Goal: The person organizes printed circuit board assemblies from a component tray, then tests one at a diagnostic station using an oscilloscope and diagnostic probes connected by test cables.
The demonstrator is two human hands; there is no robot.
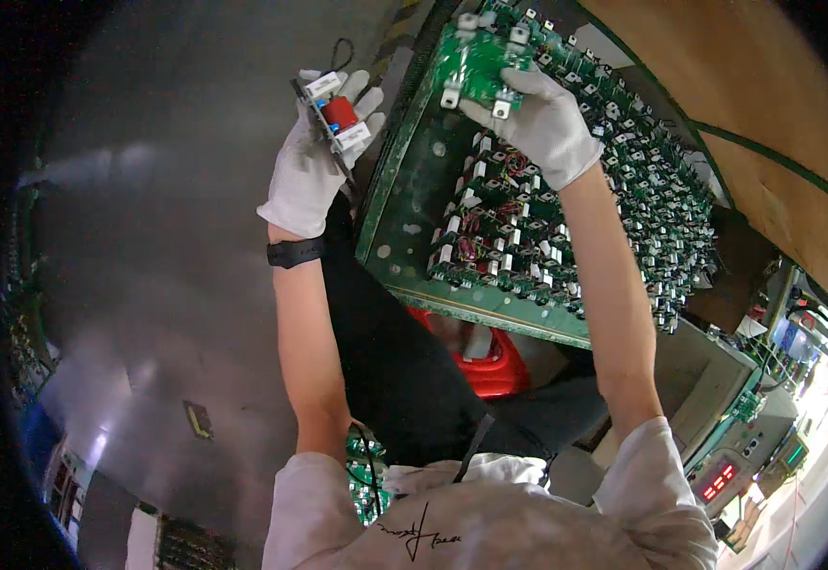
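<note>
My left hand [308, 166], in a white glove, grips a small circuit board [339, 114] that is tilted on edge. That board carries a red block, white blocks and small blue parts, and a dark wire loop stands above it. Also gloved, my right hand [552, 128] pinches a green circuit board [476, 65] with metal tabs at its corners. This board is held over the far left corner of a green tray [409, 199]. Below and beyond my right hand, many similar circuit boards [518, 228] stand packed in rows in the tray.
A red plastic stool [495, 366] stands under the tray's near edge. Brown board panels [775, 104] rise at the right. A box with a red lit display [720, 482] is at the lower right. Grey floor [148, 237] spreads on the left, with a small flat piece [197, 419] lying there.
</note>
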